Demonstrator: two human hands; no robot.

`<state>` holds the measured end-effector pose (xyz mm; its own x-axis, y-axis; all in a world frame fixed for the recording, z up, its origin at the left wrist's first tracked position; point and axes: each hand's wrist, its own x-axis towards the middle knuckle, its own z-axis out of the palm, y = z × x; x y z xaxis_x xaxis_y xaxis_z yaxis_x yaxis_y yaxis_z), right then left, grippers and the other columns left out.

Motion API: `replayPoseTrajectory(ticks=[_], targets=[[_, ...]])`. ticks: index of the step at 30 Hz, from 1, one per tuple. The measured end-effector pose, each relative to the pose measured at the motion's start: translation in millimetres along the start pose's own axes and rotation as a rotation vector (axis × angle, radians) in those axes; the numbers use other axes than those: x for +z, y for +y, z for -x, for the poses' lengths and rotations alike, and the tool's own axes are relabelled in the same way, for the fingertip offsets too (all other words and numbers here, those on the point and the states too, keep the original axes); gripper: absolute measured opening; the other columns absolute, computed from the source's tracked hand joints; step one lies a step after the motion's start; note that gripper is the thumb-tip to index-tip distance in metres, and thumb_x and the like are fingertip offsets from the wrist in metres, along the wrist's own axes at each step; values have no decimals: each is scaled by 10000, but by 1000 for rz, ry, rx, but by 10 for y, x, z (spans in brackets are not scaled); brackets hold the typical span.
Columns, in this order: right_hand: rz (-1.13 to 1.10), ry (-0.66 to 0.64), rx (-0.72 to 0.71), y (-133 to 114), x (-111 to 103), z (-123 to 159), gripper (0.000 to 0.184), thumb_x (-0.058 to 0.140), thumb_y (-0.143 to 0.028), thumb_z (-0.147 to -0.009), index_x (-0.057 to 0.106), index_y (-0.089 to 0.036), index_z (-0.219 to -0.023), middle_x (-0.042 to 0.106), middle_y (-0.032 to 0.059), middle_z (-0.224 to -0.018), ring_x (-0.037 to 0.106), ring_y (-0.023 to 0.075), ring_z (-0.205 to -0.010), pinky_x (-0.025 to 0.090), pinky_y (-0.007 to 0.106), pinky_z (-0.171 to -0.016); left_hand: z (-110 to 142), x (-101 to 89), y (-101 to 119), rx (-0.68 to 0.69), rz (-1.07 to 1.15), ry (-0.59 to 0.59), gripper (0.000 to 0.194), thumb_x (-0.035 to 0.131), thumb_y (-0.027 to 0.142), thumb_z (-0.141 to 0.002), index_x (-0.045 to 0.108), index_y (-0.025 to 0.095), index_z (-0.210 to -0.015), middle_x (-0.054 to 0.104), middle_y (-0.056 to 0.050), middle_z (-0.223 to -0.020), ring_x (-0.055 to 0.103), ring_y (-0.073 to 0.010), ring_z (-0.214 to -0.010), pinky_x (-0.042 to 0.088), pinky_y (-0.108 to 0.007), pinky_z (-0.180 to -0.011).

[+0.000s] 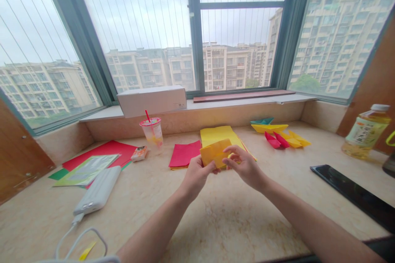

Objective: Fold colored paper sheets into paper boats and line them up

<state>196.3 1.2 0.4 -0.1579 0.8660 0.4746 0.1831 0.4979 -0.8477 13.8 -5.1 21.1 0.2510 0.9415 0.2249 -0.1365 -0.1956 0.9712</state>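
A folded piece of orange-yellow paper (215,154) is held up over the counter, tilted toward me. My left hand (199,172) grips its lower left part, thumb in front and fingers behind. At its right edge, the curled thumb and fingers of my right hand (243,166) are on the paper; their exact grip is partly hidden. Just behind lie a stack of yellow sheets (216,132) and a smaller stack of red paper (184,154). Folded paper shapes sit to the right: a yellow boat (269,128), a teal boat (261,121), a red piece (277,140) and a yellow piece (295,139).
On the left are a white power bank (98,191) with a cable, red sheets (119,151), a small packet (139,153) and a plastic cup with straw (152,132). A black phone (352,191) and a drink bottle (366,133) stand right. A white box (152,102) rests on the sill.
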Motion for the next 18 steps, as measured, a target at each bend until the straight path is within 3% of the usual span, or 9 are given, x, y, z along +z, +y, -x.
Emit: replayPoseTrajectory(ticks=[7,12,18], targets=[[-4,23,-8,-61,11,-3,347,670,-453,-834,546,-219,-1059,586,-40,-663,601,151,-586,469,271,-546,21,20,11,-3,-10,-44,246,765,332,-732,716,110,-827,681,-47,-680,597,-137,-603,465,-244,-606],[83,20,-3,-82,3,16,264,574,-409,-899,584,-201,-1061,618,-19,-660,634,166,-603,493,290,-587,15,13,-1,16,2,-2,248,768,341,-729,692,110,-778,663,-37,-637,587,-134,-587,467,-247,-604],[141,0,-40,-135,-17,14,300,569,-481,-894,604,-196,-810,618,11,-692,617,165,-620,473,278,-578,-9,1,-30,-15,59,99,303,769,357,-720,702,99,-865,698,-61,-772,613,-139,-633,503,-263,-643]])
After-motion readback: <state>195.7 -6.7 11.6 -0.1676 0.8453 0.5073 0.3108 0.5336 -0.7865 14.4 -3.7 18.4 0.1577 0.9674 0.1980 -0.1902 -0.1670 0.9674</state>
